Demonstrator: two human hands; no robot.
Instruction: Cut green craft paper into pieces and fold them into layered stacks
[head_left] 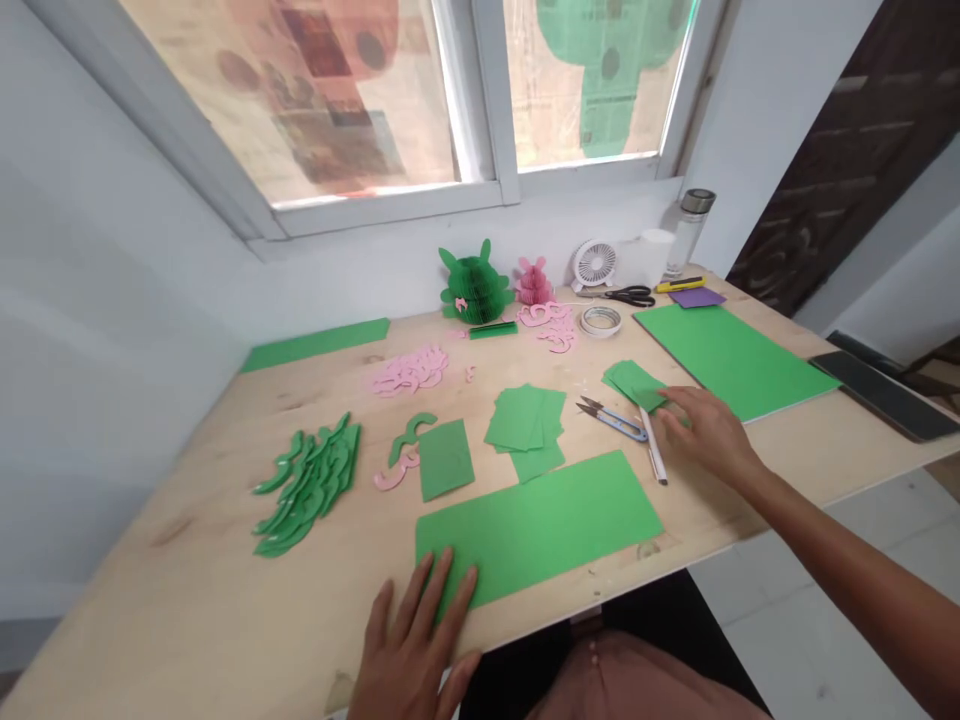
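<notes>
My left hand [416, 650] lies flat with fingers spread, its fingertips on the left end of a long green paper strip [540, 525]. At the right, the fingers of my right hand [705, 430] close on the near edge of a small green paper piece [649, 397], beside other small green pieces [628, 377]. A white pen [654, 450] lies just left of this hand, its upper end by the paper. Blue-handled thread snips [613, 420] rest beside the pen. Further left are a loose pile of green paper rectangles [529, 425] and a single darker green rectangle [447, 458].
Wavy green cut-outs [311, 485] are heaped at left, pink cut-outs [411, 370] behind. Green [474, 288] and pink [534, 282] paper figures stand by the wall, near a small fan [596, 263], tape roll [600, 320] and black scissors [630, 295]. A phone [889, 393] lies right of a green sheet [739, 355].
</notes>
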